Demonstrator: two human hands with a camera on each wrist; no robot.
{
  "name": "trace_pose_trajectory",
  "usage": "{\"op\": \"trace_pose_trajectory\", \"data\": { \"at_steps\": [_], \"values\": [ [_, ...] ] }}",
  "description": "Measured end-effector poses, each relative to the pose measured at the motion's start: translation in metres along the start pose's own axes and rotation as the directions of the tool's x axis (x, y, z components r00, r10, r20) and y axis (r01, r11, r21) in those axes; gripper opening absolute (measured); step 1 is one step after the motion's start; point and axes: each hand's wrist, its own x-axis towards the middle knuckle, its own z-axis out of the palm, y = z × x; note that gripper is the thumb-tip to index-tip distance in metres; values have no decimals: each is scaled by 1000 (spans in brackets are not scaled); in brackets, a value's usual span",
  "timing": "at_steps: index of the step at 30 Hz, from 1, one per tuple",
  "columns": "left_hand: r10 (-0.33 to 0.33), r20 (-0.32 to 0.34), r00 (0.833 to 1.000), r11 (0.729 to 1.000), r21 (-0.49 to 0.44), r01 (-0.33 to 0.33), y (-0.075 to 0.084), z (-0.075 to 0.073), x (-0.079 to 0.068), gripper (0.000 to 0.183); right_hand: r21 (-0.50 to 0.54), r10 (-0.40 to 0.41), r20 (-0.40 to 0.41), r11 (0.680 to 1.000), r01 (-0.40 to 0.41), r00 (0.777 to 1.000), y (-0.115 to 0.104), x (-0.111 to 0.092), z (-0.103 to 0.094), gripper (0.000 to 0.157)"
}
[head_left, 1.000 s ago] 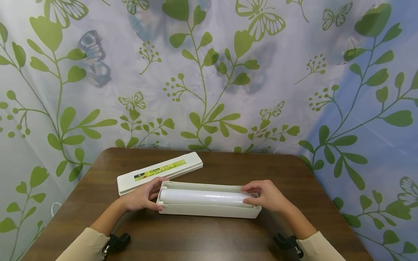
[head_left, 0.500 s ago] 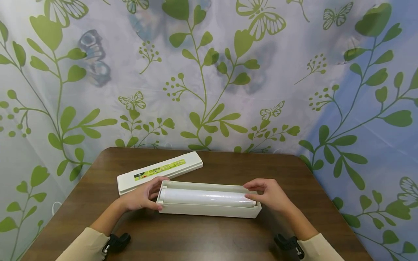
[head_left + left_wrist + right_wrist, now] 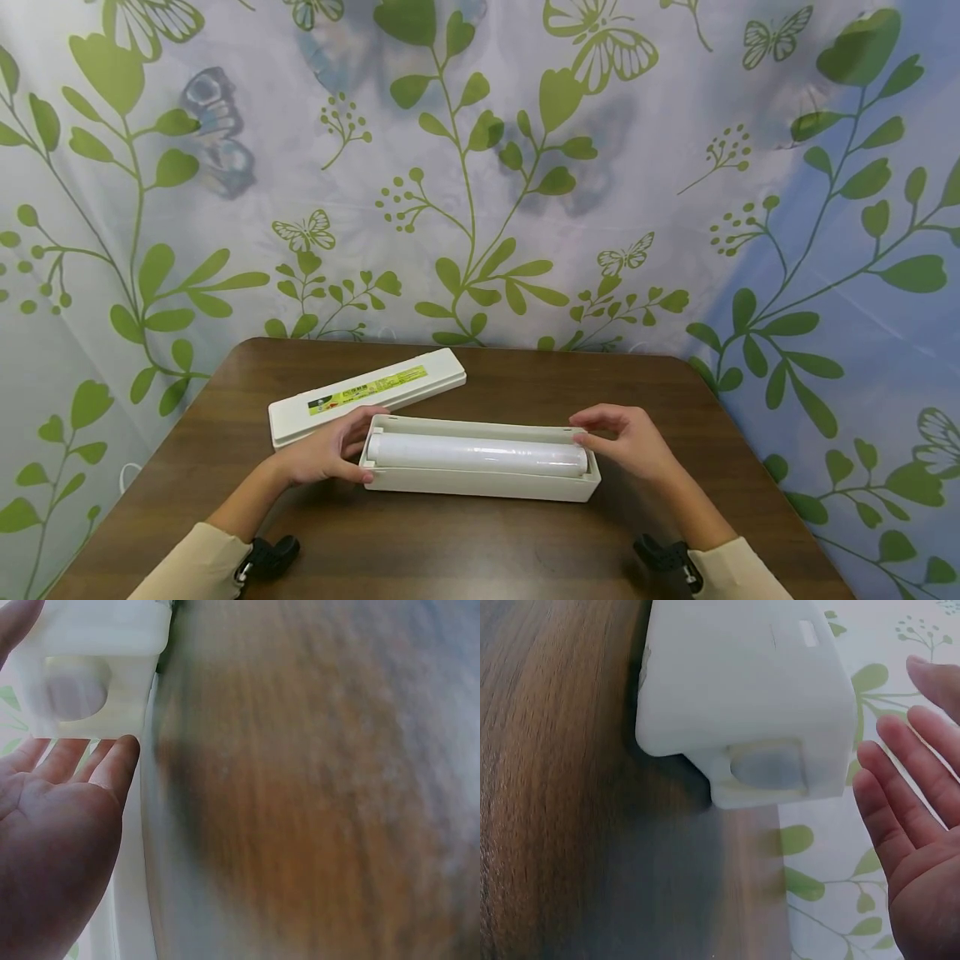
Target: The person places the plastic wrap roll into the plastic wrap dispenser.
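Observation:
A long cream-white cling film box (image 3: 480, 486) lies uncovered on the table, its front facing me. Inside it lies a shiny white roll of cling film (image 3: 472, 454). My left hand (image 3: 322, 452) holds the box's left end, thumb at the front corner and fingers behind; in the left wrist view, that hand (image 3: 60, 825) has its fingertips against the box end (image 3: 97, 630). At the other end, my right hand (image 3: 630, 442) hovers by the back right corner with loose fingers. The right wrist view shows these fingers (image 3: 900, 765) beside the box (image 3: 742, 675), holding nothing.
Behind the box, the white lid (image 3: 367, 392) with a yellow-green label lies slanted on the brown wooden table (image 3: 480, 550). A leaf-and-butterfly patterned curtain (image 3: 480, 183) hangs behind the table's far edge. Black straps sit on both wrists.
My right hand has let go of the roll's right end and drawn back to the right, off the roll. The roll lies down in the box. My left hand has stayed put.

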Motion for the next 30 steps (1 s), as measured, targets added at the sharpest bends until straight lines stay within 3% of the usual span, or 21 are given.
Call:
{"op": "trace_pose_trajectory", "data": {
  "at_steps": [9, 17, 25, 30],
  "values": [
    [-7, -4, 1000, 1000, 8, 7, 3, 1, -1, 91, 47, -1, -11, 999, 2, 1000, 8, -5, -3, 23],
    [-8, -6, 1000, 1000, 9, 8, 3, 2, 0, 93, 121, -43, -6, 992, 43, 999, 22, -13, -5, 36],
    [-14, -13, 1000, 1000, 8, 14, 5, 3, 0, 96, 286, -85, 97, 957, 54, 992, 38, -22, -3, 60],
    [-6, -19, 1000, 1000, 12, 6, 6, 3, -2, 97, 357, -87, 173, 934, 20, 981, 41, -26, -1, 76]
  ]
}}
